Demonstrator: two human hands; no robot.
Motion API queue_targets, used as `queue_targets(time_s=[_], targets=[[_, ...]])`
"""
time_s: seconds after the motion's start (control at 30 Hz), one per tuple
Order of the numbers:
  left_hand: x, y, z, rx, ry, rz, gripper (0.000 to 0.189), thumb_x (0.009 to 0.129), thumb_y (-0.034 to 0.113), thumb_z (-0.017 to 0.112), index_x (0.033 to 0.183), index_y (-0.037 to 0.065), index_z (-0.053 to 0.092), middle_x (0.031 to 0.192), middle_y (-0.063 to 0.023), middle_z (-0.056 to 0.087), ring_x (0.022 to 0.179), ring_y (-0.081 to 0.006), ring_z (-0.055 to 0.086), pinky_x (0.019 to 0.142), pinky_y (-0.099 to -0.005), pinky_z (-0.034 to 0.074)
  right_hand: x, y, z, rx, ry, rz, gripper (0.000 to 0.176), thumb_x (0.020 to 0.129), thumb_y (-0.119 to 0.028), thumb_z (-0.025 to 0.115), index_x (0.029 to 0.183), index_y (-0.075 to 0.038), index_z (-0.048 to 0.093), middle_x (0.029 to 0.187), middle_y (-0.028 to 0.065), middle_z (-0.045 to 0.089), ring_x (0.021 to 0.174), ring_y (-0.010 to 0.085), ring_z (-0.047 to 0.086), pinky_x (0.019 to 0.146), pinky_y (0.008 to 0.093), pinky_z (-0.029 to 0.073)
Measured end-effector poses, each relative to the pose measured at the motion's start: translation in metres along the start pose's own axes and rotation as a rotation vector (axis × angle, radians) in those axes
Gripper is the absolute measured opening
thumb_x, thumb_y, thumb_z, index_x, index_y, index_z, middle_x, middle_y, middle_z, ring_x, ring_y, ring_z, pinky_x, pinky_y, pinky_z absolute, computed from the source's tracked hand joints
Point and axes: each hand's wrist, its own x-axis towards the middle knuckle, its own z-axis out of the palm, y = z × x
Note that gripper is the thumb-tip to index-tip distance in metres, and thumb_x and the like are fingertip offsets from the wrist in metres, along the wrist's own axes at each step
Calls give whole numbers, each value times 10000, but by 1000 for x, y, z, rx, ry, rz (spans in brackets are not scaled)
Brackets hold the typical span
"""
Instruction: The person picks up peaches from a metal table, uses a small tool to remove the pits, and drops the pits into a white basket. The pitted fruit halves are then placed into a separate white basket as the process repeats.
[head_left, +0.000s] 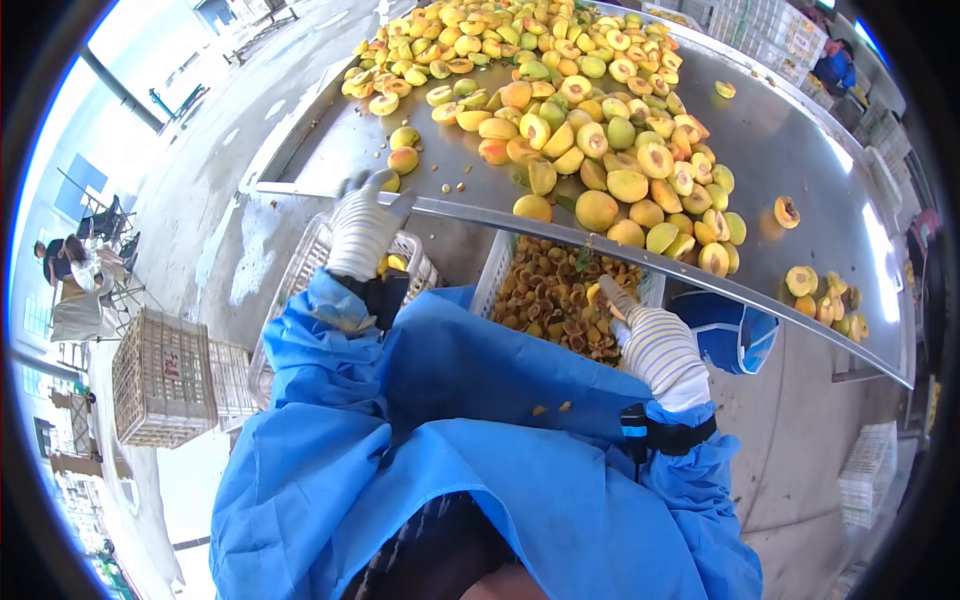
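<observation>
My left hand (362,222), in a striped white glove, rests on the near edge of the metal table (790,150), fingers spread, holding nothing. My right hand (650,340), also gloved, hovers below the table edge over a white crate of peach pits (550,295); something small and yellow shows at its fingertips, but I cannot tell whether it is gripped. A big heap of yellow peaches (590,120), whole and halved, covers the table. Blue sleeves and apron cover my arms and lap.
A white crate (310,255) stands under my left hand. Empty crates (165,375) are stacked at the left on the concrete floor. A blue bucket (735,335) sits under the table. A seated person (70,260) is far left. More crates (770,30) stand at the back right.
</observation>
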Motion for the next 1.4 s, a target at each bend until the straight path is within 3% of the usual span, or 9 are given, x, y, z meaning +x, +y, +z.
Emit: queue_targets(time_s=[0.1,0.23,0.47,0.57,0.77,0.93,1.17,1.33,1.4], targets=[[32,48,29,-844,-377,-121,439,879,454,634,1111,87,693,1029,-203,697,979,-358,668,869,-438,512,7,3,5,-25,-55,-11,700,932,-295,549,1548,-222,226,1085,243,668,944,398,664,836,487,534],[84,139,8,-420,-918,-128,628,834,584,626,1136,35,667,1024,-214,694,990,-357,668,846,-419,523,10,1,7,5,-16,-3,714,894,-352,596,1475,-35,328,1106,255,657,996,397,648,857,467,524],[72,162,65,-623,-777,-152,686,800,516,715,1234,6,569,1061,-181,697,985,-340,679,872,-413,528,14,10,7,283,259,-145,579,885,-374,620,1346,-47,495,1060,275,661,982,413,646,858,474,505],[51,154,68,-1701,-783,-413,728,812,408,694,1396,40,462,1176,-128,662,1034,-336,658,883,-470,525,26,14,18,672,483,-213,507,888,-319,664,1287,-39,523,875,161,679,770,306,667,690,399,511],[20,182,-41,-2487,-1059,-553,631,863,180,629,1448,86,413,1304,-111,571,1136,-267,604,944,-433,508,27,-27,-9,1782,316,-41,279,927,-223,653,1143,-79,550,673,-30,523,498,56,477,422,228,378],[-7,218,-30,-2192,-864,-584,695,936,628,520,1318,49,533,1194,-83,620,1036,-174,615,872,-306,509,47,-35,9,1574,563,-216,271,925,-237,678,1113,-103,535,672,-24,549,461,46,482,388,208,383],[-11,209,-19,-2406,-780,-958,597,929,572,552,1241,63,580,1166,-115,639,1088,-249,613,966,-399,500,34,-28,-7,1689,288,-100,281,935,-255,674,1107,-84,533,682,-35,550,485,44,480,426,215,374],[-10,205,-8,-2595,-729,-987,495,945,405,558,1241,8,572,1165,-165,636,1099,-286,613,986,-425,495,35,-22,3,655,672,-268,342,954,-327,612,1091,-20,548,796,262,632,762,457,637,618,494,482],[-11,201,-4,-2615,-747,-908,529,963,410,547,1284,-11,542,1201,-163,621,1112,-261,608,998,-405,487,37,-23,6,540,717,-278,339,951,-318,613,1090,-15,552,773,243,642,741,436,648,612,492,494]])
